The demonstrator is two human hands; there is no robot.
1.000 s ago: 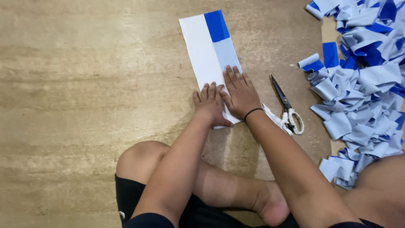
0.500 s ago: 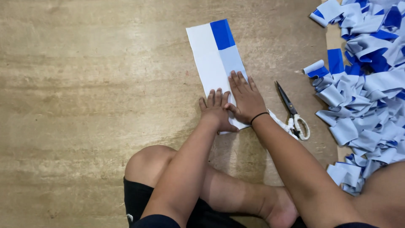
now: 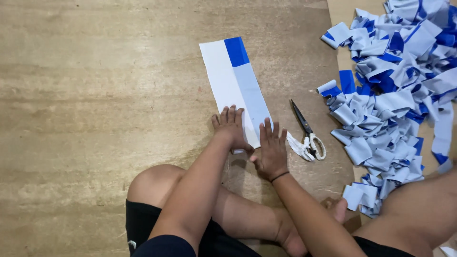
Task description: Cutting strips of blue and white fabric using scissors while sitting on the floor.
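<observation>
Fingers of both hands lay flat and spread, gripping nothing. The left hand (image 3: pixel 232 127) and right hand (image 3: pixel 271 151) pressed the near end of the strip (image 3: pixel 236 85) on the floor (image 3: pixel 95 95). Scissors (image 3: pixel 307 133) lay beside it. A large pile (image 3: pixel 395 100) of folded pieces suggested work well advanced.

A long white strip of fabric (image 3: pixel 228 90) with a bright blue block and a pale grey-blue panel lies flat on the floor, running toward twelve o'clock, its near end pinned under both hands.
</observation>
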